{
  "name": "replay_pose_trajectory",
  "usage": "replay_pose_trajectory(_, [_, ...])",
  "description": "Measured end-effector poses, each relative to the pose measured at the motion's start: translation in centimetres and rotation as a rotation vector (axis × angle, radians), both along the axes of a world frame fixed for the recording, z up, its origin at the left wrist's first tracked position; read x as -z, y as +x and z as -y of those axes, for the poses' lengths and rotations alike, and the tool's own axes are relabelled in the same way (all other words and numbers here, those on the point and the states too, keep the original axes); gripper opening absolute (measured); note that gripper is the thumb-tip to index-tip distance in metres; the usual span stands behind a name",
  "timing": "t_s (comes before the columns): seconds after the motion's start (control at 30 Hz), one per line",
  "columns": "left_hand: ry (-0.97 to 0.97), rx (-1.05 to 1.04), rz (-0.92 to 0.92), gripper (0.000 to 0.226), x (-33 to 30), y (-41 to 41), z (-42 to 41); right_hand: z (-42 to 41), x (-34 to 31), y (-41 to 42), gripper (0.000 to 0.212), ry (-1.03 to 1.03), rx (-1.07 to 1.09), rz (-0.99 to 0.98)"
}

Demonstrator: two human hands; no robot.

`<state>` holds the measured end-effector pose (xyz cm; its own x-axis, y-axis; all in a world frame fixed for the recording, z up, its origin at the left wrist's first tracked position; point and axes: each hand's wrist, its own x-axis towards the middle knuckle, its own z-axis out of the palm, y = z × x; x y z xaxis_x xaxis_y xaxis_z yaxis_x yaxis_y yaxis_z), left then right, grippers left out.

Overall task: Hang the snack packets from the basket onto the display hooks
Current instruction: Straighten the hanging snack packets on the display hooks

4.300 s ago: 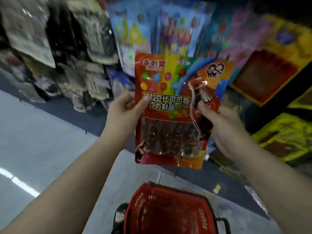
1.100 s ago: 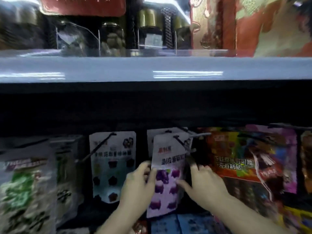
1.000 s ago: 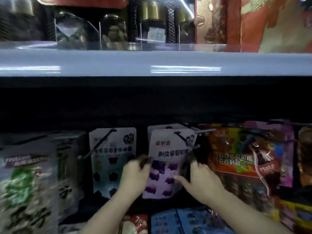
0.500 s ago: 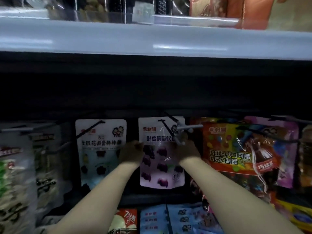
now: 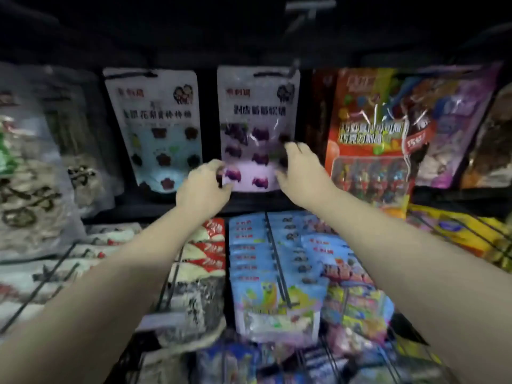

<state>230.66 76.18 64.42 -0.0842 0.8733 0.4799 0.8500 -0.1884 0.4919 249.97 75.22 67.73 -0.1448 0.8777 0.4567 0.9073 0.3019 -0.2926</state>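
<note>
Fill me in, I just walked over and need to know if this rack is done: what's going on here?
A person is stocking hanging snack packets. Both hands are at the lower edge of a purple-and-white packet that hangs on the top row: the left hand at its bottom left corner, the right hand on its right side. Motion blur hides whether either hand grips it. A blue-and-white packet hangs to its left, an orange packet to its right.

Two hands reaching at a hanging purple snack packet

The purple-and-white packet (image 5: 257,126) is hanging from a display hook (image 5: 293,70), with the left hand (image 5: 203,189) curling its fingers at the lower left corner and the right hand (image 5: 300,169) touching the lower right edge; a pale blue packet (image 5: 158,128) is hanging just left, an orange candy packet (image 5: 368,128) just right, and blue packets (image 5: 266,259) are lining the hooks below
</note>
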Motion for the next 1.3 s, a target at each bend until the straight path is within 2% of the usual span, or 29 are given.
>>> replay_pose_trajectory(0.1, [0.013,0.084,-0.22,0.029,1.7,0.7,4.5,3.0,2.3,0.6,0.043,0.047,-0.06,0.168])
replay_pose_trajectory(0.23, [-0.06,0.09,-0.616,0.032,4.3,1.3,9.1,7.3,5.1,2.1,0.037,0.076,-0.099,0.305])
replay_pose_trajectory(0.3, [-0.055,0.107,-0.648,0.026,6.3,1.6,10.9,9.4,7.1,3.3,0.035,0.073,-0.087,0.272])
replay_pose_trajectory(0.37, [0.073,0.125,-0.674,0.009,8.0,2.0,12.5,10.9,9.7,4.6,0.032,0.061,-0.066,0.281])
replay_pose_trajectory(0.47, [0.223,0.198,-0.67,0.024,10.4,2.7,13.3,11.7,13.3,6.1,0.033,-0.011,-0.042,0.382])
replay_pose_trajectory(0.6, [0.149,0.222,-0.567,0.01,14.4,3.7,13.1,11.2,15.5,6.8,0.04,-0.088,-0.022,0.373])
replay_pose_trajectory(0.7, [0.108,0.21,-0.413,0.03,17.1,2.9,12.2,10.7,16.7,7.1,0.041,-0.028,-0.041,0.347])
replay_pose_trajectory(0.8, [0.122,0.133,-0.32,0.031,18.6,2.3,11.7,10.6,18.6,7.5,0.051,0.08,-0.033,0.303])
replay_pose_trajectory(0.9, [-0.022,0.004,-0.16,0.042,20.0,2.1,11.3,10.4,21.0,7.6,0.061,0.211,-0.015,0.293])
replay_pose_trajectory(0.97, [-0.086,-0.044,-0.089,0.052,20.5,2.2,11.0,9.9,22.7,7.5,0.067,0.325,0.026,0.354])
replay_pose_trajectory(1.13, [-0.103,-0.07,0.092,0.055,20.1,3.1,10.2,8.0,24.7,6.7,0.061,0.598,0.085,0.486])
replay_pose_trajectory(1.3, [-0.126,-0.093,0.215,0.051,19.5,3.2,8.2,6.2,24.4,5.4,0.08,0.267,0.017,0.429])
